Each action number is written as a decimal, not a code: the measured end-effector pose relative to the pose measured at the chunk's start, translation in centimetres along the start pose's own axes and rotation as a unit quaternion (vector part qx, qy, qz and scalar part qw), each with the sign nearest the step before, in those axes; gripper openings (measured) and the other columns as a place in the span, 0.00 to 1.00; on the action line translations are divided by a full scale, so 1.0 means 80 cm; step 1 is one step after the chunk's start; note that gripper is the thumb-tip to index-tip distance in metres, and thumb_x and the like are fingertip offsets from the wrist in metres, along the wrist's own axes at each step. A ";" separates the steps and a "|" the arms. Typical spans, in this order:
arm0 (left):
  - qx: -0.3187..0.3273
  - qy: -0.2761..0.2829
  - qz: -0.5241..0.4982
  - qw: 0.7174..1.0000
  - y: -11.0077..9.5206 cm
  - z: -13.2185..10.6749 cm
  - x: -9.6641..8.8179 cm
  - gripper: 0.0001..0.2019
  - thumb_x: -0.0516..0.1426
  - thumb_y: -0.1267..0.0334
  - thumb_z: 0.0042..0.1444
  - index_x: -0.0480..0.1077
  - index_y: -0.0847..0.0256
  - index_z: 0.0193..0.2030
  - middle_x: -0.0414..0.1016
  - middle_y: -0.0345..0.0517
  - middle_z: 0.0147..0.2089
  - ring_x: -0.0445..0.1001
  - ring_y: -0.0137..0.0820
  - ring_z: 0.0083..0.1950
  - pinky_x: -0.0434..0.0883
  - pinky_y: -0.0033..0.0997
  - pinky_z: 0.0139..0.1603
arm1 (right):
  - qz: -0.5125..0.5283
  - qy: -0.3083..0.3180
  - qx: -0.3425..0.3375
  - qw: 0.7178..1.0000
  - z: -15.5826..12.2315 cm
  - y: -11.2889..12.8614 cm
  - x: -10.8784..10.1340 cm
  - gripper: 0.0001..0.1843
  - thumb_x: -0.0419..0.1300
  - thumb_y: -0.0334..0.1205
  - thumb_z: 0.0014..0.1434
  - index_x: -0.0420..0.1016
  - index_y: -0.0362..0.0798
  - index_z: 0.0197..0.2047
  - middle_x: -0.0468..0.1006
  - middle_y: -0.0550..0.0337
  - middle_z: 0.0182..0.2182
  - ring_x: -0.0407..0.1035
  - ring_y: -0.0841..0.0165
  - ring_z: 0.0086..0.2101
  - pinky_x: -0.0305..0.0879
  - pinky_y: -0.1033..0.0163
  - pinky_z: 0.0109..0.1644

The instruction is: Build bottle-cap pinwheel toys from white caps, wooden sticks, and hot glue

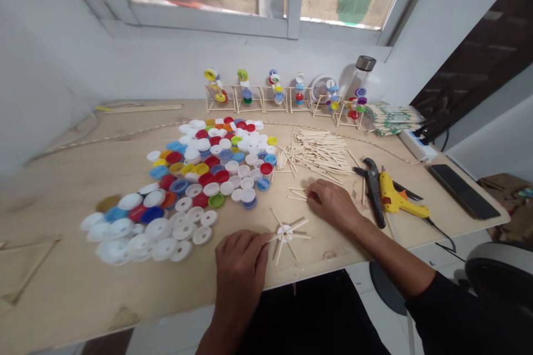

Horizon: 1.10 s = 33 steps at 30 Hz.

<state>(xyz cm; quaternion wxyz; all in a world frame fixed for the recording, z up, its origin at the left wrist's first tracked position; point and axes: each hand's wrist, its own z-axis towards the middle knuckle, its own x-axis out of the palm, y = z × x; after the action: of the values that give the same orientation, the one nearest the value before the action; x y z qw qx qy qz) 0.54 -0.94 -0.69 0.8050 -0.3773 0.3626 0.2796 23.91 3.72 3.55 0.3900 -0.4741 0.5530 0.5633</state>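
Observation:
My left hand (244, 260) is closed at the left side of a small spoked wheel, its thumb and finger pinching one of the spokes. The wheel has a white round hub (285, 232) with several thin wooden sticks standing out from it, and lies flat near the table's front edge. Up and to the right of it, my right hand (333, 202) rests on the table with curled fingers. A few short wooden sticks (297, 194) poke out leftward from under those fingertips; the fingertips themselves are partly hidden.
Many coloured bottle caps (206, 177) spread over the left and middle. A stick pile (320, 152) lies behind my right hand. Pliers-like cutters (373, 191), a yellow glue gun (402, 199) and a phone (463, 191) lie right. Stick frames with caps (275, 99) line the wall.

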 end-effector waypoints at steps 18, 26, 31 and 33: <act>-0.006 -0.056 -0.021 0.998 -0.002 0.006 -0.006 0.12 0.53 0.71 0.58 0.70 0.61 0.48 0.74 0.51 0.42 0.70 0.39 0.47 0.66 0.41 0.50 | -0.019 0.009 -0.010 1.000 0.006 0.001 0.002 0.09 0.51 0.31 0.60 0.72 0.48 0.36 0.75 0.56 0.37 0.68 0.66 0.40 0.58 0.65 0.41; 0.003 -0.039 -0.008 0.999 -0.020 -0.021 0.003 0.10 0.56 0.71 0.56 0.70 0.60 0.45 0.74 0.48 0.40 0.70 0.37 0.44 0.65 0.39 0.48 | -0.048 0.017 -0.012 0.999 0.005 0.003 0.000 0.10 0.49 0.32 0.61 0.71 0.46 0.38 0.75 0.53 0.38 0.68 0.64 0.41 0.59 0.64 0.40; -0.009 -0.034 0.011 0.999 -0.021 -0.020 0.004 0.07 0.55 0.69 0.57 0.72 0.59 0.41 0.75 0.47 0.38 0.71 0.37 0.42 0.64 0.40 0.47 | -0.055 0.021 -0.015 0.998 0.008 0.002 0.003 0.09 0.50 0.31 0.60 0.71 0.46 0.38 0.75 0.52 0.39 0.68 0.63 0.40 0.59 0.63 0.40; -0.014 -0.035 0.016 0.999 -0.022 -0.019 0.005 0.06 0.55 0.69 0.57 0.72 0.59 0.40 0.75 0.47 0.36 0.71 0.38 0.41 0.64 0.40 0.46 | -0.052 0.017 -0.011 0.998 0.009 0.002 0.004 0.09 0.50 0.31 0.60 0.71 0.45 0.38 0.76 0.52 0.39 0.68 0.62 0.40 0.59 0.63 0.40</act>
<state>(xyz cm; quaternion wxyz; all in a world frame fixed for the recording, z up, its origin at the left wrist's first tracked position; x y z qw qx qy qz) 1.46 -3.09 -0.95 0.8072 -0.3728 0.3364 0.3102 23.63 4.40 3.27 0.4037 -0.5161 0.5278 0.5404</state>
